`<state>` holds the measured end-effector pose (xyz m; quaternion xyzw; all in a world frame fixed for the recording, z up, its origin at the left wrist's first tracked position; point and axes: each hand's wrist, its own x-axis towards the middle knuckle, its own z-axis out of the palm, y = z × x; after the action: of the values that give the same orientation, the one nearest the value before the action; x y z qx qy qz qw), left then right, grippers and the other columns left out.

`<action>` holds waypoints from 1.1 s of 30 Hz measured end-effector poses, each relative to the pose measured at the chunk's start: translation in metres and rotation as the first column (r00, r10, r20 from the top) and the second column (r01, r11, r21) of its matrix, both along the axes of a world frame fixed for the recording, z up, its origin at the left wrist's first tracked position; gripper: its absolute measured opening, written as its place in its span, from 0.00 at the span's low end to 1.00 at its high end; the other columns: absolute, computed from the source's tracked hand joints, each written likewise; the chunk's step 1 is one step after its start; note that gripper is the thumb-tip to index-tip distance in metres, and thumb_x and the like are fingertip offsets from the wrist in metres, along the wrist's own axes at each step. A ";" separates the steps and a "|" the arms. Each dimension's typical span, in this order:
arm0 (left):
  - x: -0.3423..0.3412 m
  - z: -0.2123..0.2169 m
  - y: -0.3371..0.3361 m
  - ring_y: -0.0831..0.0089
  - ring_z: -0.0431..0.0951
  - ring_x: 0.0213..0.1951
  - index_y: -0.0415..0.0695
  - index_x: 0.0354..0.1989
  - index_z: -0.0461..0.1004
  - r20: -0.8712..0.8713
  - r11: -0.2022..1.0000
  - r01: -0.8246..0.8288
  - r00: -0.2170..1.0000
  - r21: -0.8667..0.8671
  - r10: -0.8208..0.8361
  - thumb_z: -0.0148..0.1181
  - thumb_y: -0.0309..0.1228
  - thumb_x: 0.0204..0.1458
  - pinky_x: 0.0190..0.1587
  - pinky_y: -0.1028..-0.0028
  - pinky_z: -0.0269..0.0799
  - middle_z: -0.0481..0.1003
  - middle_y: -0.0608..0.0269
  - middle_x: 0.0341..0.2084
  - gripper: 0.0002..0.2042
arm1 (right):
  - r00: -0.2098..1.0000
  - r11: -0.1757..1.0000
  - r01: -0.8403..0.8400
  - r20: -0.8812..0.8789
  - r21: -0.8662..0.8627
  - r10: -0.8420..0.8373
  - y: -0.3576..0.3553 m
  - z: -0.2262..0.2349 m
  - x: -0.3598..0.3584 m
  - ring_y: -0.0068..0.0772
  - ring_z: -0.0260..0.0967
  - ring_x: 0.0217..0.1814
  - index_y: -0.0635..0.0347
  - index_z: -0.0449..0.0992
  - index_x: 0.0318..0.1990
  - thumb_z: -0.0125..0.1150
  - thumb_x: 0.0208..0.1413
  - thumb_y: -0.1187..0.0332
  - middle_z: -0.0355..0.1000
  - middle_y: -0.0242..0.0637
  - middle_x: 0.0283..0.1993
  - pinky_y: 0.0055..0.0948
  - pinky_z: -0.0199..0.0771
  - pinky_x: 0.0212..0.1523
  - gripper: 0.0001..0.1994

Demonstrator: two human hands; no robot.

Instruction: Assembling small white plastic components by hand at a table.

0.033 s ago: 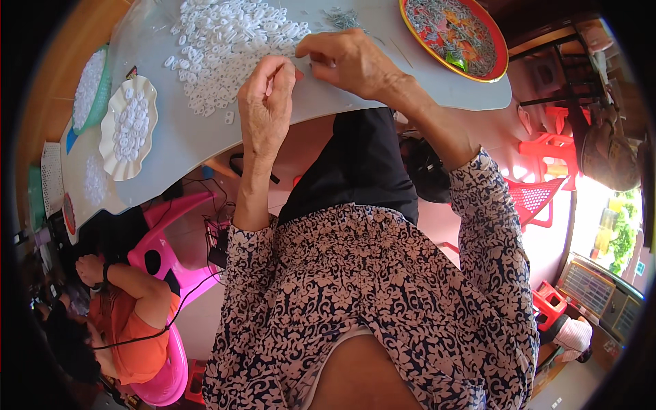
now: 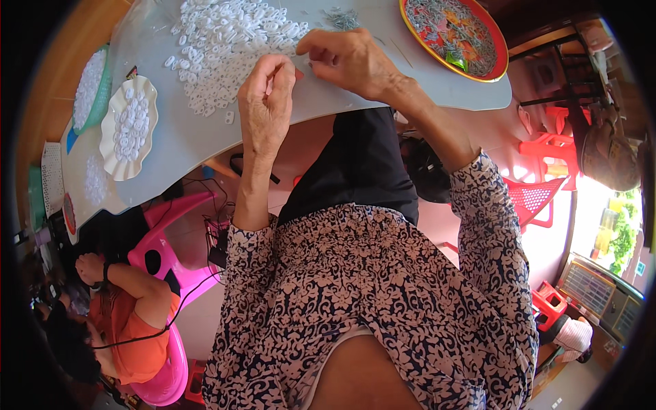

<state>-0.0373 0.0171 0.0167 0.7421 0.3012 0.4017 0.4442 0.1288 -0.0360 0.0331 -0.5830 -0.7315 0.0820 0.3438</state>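
Note:
My left hand [image 2: 265, 96] is raised over the near edge of the table, its thumb and fingers pressed together. What lies in that pinch, if anything, is hidden or too small to make out. Just right of it, my right hand [image 2: 357, 65] has bent fingers, with the index fingertip apart from the thumb and no object visible between them. Beyond the hands spreads a heap of small white plastic pieces [image 2: 239, 31], oval with holes. A little pile of grey metal pins or screws [image 2: 342, 18] lies just past my right hand.
A red round tray [image 2: 503, 60] with many grey metal pieces stands at the right. Left are a scalloped white dish [image 2: 109, 147] and a green basket [image 2: 104, 96], both with white pieces. A person in orange [image 2: 140, 342] sits on a pink chair [image 2: 179, 365] at lower left.

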 end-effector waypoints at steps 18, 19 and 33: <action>0.014 0.008 -0.006 0.83 0.71 0.28 0.38 0.36 0.72 0.060 0.974 0.127 0.991 -0.187 -0.118 0.54 0.31 0.56 0.32 0.81 0.66 0.74 0.66 0.22 0.08 | 0.695 0.988 0.003 -0.710 -0.157 -0.115 -0.031 -0.008 -0.002 0.15 0.68 0.31 0.66 0.76 0.37 0.56 0.57 0.70 0.74 0.29 0.29 0.17 0.70 0.36 0.07; 0.015 0.007 -0.007 0.83 0.71 0.27 0.38 0.36 0.72 0.073 0.975 0.128 0.990 -0.184 -0.117 0.54 0.31 0.56 0.32 0.81 0.66 0.74 0.66 0.22 0.08 | 0.685 0.989 -0.008 -0.721 -0.144 -0.099 -0.030 -0.011 -0.002 0.15 0.66 0.31 0.65 0.76 0.37 0.57 0.57 0.69 0.73 0.27 0.29 0.17 0.69 0.35 0.08; 0.012 -0.005 0.002 0.74 0.73 0.30 0.37 0.34 0.73 0.458 0.530 0.547 0.836 -0.648 -0.303 0.52 0.37 0.56 0.35 0.76 0.67 0.73 0.62 0.21 0.13 | 0.705 0.997 0.062 -0.709 0.044 -0.013 -0.035 -0.020 -0.006 0.16 0.69 0.33 0.66 0.75 0.38 0.57 0.56 0.74 0.74 0.29 0.30 0.20 0.71 0.36 0.05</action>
<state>-0.0257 0.0187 0.0116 0.4701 0.1796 0.2194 0.8358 0.1226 -0.0708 0.0135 -0.5103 -0.5339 0.2686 0.6183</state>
